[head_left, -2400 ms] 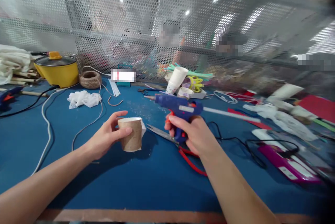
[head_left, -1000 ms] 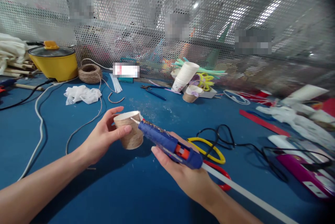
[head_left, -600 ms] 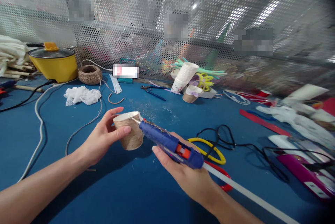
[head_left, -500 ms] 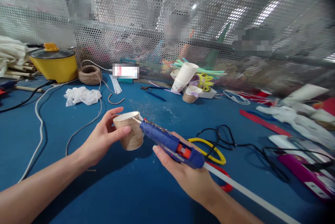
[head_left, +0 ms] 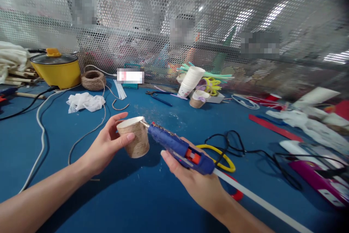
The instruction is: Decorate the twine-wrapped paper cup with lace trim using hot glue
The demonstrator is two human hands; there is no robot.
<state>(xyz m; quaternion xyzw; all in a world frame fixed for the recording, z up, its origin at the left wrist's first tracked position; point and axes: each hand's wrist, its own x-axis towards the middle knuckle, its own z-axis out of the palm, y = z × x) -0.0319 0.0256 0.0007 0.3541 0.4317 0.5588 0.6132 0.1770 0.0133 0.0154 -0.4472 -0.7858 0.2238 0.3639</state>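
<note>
A paper cup [head_left: 137, 141] wrapped in brown twine is gripped by my left hand [head_left: 110, 142], thumb across its front and fingers behind. Its white inside faces up and the cup leans slightly. My right hand [head_left: 191, 180] is wrapped round a blue hot glue gun [head_left: 174, 145] with an orange part in its side. The gun's metal nozzle meets the cup's upper right rim. From the gun's back end a long white glue stick [head_left: 259, 198] runs to the lower right.
Behind the cup lie pliers [head_left: 160, 98], a stack of paper cups [head_left: 192, 80] and a second wrapped cup [head_left: 198, 99]. At left stand a yellow pot [head_left: 57, 71] and a twine roll [head_left: 93, 80]. A black cord [head_left: 256, 151] and a purple power strip [head_left: 316, 180] lie right.
The glue gun has shifted slightly right, its nozzle now nearer the cup's right rim. My left hand still grips the cup in nearly the same place.
</note>
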